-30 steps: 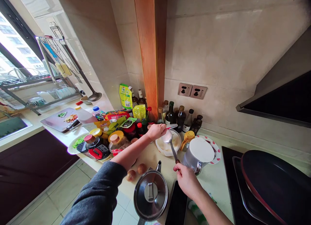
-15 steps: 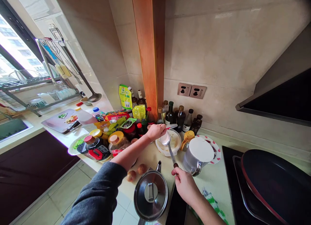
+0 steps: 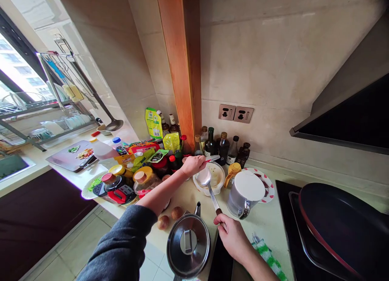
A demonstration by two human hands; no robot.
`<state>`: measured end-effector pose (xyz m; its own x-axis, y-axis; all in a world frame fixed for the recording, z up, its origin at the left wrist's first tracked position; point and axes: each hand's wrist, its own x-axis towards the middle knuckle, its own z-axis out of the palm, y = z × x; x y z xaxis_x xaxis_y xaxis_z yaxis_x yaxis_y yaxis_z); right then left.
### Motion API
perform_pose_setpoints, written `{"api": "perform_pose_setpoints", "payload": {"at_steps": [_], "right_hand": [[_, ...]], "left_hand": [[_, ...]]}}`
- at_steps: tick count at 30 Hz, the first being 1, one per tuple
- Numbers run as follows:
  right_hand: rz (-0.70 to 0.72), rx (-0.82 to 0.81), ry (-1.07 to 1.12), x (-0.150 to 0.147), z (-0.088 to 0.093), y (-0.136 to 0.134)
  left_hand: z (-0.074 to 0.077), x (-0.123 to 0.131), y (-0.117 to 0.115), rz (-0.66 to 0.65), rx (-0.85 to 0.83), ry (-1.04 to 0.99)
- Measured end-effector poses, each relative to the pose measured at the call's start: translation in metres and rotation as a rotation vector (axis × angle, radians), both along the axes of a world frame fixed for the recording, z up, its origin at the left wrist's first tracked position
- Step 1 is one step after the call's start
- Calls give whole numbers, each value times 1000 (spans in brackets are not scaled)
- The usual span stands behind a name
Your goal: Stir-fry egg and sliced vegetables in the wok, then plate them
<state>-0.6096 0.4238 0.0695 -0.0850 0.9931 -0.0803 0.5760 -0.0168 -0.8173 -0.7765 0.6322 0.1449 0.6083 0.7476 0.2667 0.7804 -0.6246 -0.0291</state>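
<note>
My right hand (image 3: 232, 234) is closed round the dark handle of a large metal spoon (image 3: 214, 198). The bowl of the spoon is over a round whitish tub (image 3: 218, 188), which holds something pale. My left hand (image 3: 194, 166) reaches across to the tub's far left side. Its fingers are closed on a flat, pale thing with a red part (image 3: 213, 158), whose kind I cannot make out. A lidded steel pot (image 3: 188, 248) stands nearer to me, with two brown round things (image 3: 170, 217) beside it. A clear jug with a white lid (image 3: 247, 190) stands right of the tub.
Several dark bottles (image 3: 223, 147) line the wall behind the tub. Jars and packets (image 3: 148, 177) crowd the left side. A black pan (image 3: 343, 228) sits on the stove at right. A cutting board (image 3: 67, 157) with chopped food lies far left; a green-checked cloth (image 3: 267, 252) lies near my right arm.
The whole view has shifted slightly. The spoon's bowl is turned and sits slightly lower over the tub. Both hands keep their hold.
</note>
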Motion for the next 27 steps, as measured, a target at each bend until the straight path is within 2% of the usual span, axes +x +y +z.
{"api": "perform_pose_setpoints", "payload": {"at_steps": [5, 9, 13, 16, 20, 23, 27], "right_hand": [[-35, -88, 134, 2, 1, -3], [-81, -249, 317, 1, -10, 0], [-118, -305, 417, -1, -21, 2], [-130, -316, 475, -2, -19, 2], [-133, -339, 535, -3, -7, -4], [-134, -327, 545, 3, 2, -21], [-38, -328, 505, 38, 13, -70]], "left_hand": [[-1, 0, 1, -3, -1, -8], [-2, 1, 1, 0, -1, -14], [-1, 0, 0, -1, -8, -13], [1, 0, -2, 6, -10, -12], [2, 0, -4, 24, -6, -13], [1, 0, -4, 18, -3, -10], [-1, -2, -4, 5, -2, -1]]}}
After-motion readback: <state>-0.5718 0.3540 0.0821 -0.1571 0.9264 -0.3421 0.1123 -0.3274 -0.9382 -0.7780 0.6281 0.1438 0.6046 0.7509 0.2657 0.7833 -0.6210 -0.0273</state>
